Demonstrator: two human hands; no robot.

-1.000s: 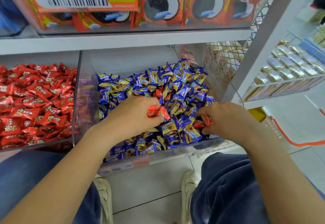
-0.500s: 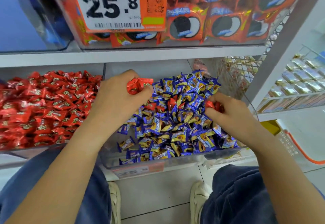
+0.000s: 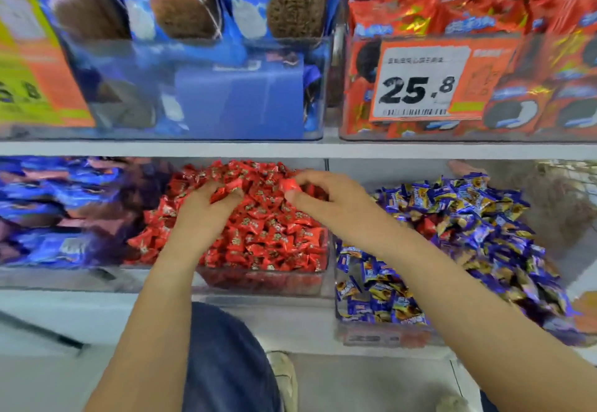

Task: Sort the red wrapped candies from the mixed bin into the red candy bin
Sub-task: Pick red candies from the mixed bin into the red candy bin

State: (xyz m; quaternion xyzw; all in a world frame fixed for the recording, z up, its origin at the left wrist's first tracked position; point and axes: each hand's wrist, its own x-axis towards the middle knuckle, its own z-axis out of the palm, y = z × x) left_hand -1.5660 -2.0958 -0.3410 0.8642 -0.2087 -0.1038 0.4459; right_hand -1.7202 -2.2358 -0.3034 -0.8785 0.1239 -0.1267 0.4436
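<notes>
Both hands [image 3: 206, 208] [image 3: 326, 198] curl over red candy bin [image 3: 258, 279].

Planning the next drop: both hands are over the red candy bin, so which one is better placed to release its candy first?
Right. The right hand pinches a red candy clear above the red candy bin. The left hand is already down among the pile, its own candy hard to tell apart.

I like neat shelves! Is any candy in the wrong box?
Yes. A few red candies still sit among the blue ones in the mixed bin, right of the red candy bin. They look out of place there.
</notes>
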